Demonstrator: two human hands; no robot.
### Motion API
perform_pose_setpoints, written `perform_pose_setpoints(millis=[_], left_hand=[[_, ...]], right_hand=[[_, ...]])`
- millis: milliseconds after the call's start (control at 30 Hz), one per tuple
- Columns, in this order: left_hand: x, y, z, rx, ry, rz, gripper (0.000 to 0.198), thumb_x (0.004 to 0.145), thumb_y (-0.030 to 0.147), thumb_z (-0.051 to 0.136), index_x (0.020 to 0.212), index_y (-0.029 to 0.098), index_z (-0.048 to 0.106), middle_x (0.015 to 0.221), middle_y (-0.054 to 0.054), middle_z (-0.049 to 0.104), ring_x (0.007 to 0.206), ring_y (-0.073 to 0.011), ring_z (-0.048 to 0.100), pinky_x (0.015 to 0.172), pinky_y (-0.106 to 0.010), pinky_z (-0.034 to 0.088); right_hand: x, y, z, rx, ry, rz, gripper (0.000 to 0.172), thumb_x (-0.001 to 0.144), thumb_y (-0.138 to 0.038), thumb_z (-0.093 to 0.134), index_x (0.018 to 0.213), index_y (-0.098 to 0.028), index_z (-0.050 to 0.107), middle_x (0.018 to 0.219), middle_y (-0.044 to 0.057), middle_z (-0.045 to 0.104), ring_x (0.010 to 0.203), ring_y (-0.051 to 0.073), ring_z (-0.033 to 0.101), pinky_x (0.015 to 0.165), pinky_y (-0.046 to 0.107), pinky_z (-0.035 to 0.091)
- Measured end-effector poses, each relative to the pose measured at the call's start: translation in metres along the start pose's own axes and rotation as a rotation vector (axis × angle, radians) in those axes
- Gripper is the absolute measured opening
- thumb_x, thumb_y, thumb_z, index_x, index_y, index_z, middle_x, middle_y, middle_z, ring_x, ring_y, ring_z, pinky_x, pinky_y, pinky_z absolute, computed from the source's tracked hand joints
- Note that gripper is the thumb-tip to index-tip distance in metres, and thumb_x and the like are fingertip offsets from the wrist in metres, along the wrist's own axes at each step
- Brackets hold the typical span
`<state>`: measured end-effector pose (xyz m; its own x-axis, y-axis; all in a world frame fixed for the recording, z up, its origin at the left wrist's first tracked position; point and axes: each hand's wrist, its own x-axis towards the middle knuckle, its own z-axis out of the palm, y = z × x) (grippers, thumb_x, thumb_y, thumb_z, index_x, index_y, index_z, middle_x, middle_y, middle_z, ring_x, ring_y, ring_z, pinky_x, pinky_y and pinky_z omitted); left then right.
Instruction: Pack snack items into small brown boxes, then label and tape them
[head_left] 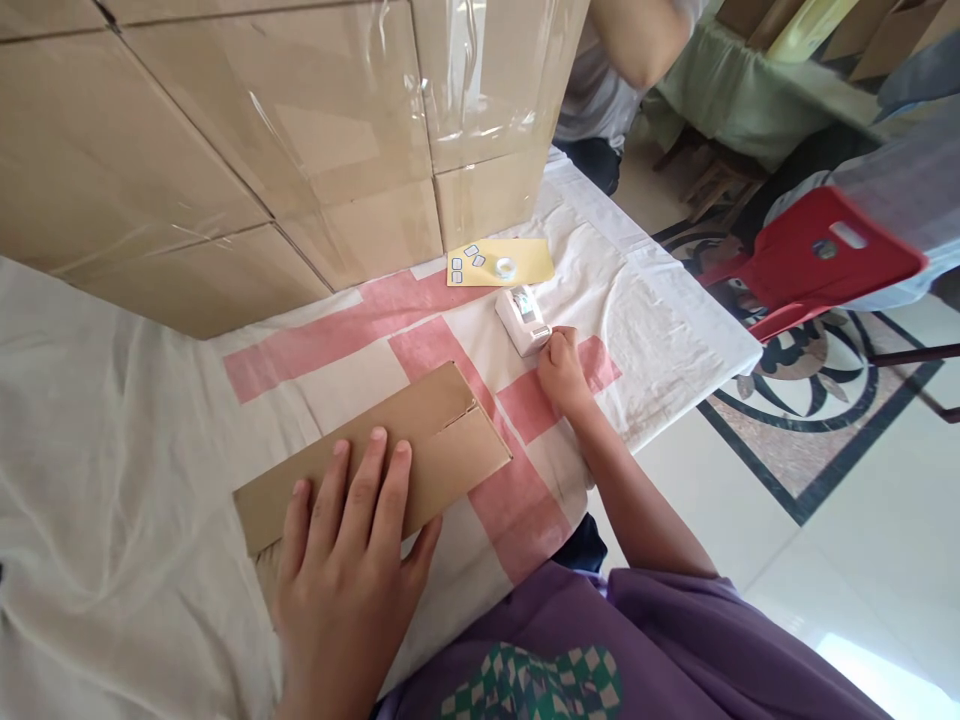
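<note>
A: Left hand?
B: Your left hand (349,560) is spread loose on top of the cardboard box (450,450), fingers on the upper face, thumb by its near side. No grip closed around it.

A: Box position?
B: Lying flat, set at a slant, close to the near edge of your tabletop (667,310), well apart from the right corner. There's a slit by its right end.

A: Right hand?
B: Your right hand (562,370) has its fingers curled in, tips at the near right end of the small white device (517,325). Can't tell whether you're pinching anything there.

A: Device position?
B: To the right of the box, farther in from the near edge than your right wrist. Just beyond it you've got a yellow card (532,252) with four small stickers and a tape roll (506,274) on it.

A: Surroundings?
B: Stacked cartons (300,150) rise behind the card, clear tape over them. Red strips (517,520) mark your cloth. Past the right corner, a red chair (832,250); past the far edge, another person (596,105), partly in view.
</note>
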<state>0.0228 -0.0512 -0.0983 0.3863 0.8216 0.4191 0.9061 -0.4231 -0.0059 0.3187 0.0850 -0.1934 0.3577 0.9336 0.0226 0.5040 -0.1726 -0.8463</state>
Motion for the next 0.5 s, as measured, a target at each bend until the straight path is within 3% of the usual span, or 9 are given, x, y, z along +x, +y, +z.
perform_pose_setpoints(millis=[133,300,433,500], left_hand=[[-0.001,-0.002,0.003,0.01,0.026,0.026,0.08,0.092,0.039,0.073,0.162,0.015,0.041,0.161,-0.012,0.05,0.145,-0.0397,0.053,0.128,-0.052,0.031],[-0.002,-0.004,0.007,0.036,0.059,0.046,0.077,0.094,0.041,0.071,0.16,0.014,0.042,0.158,-0.013,0.055,0.141,-0.0399,0.056,0.124,-0.051,0.033],[0.0,-0.003,0.007,0.04,0.057,0.048,0.067,0.096,0.04,0.066,0.155,0.013,0.048,0.154,-0.014,0.059,0.14,-0.04,0.056,0.12,-0.052,0.035],[0.003,-0.002,0.003,0.051,0.032,0.05,0.061,0.098,0.04,0.064,0.15,0.012,0.053,0.148,-0.017,0.063,0.136,-0.0405,0.057,0.116,-0.054,0.037]], right_hand=[[-0.005,-0.004,-0.001,0.042,-0.006,-0.011,0.025,0.09,-0.014,0.045,0.071,-0.027,0.035,0.106,0.007,0.047,0.116,0.023,0.05,0.114,0.041,0.04],[-0.023,-0.018,-0.022,0.101,-0.023,0.01,0.021,0.088,-0.022,0.049,0.069,-0.026,0.04,0.096,0.004,0.048,0.111,0.024,0.05,0.109,0.041,0.044],[-0.054,-0.045,-0.037,0.228,-0.088,0.048,0.015,0.09,-0.034,0.053,0.078,-0.026,0.052,0.104,0.003,0.055,0.106,0.024,0.055,0.105,0.044,0.045],[-0.072,-0.066,-0.041,0.309,-0.128,0.05,0.017,0.091,-0.037,0.055,0.078,-0.025,0.053,0.112,0.004,0.056,0.117,0.025,0.055,0.11,0.045,0.041]])
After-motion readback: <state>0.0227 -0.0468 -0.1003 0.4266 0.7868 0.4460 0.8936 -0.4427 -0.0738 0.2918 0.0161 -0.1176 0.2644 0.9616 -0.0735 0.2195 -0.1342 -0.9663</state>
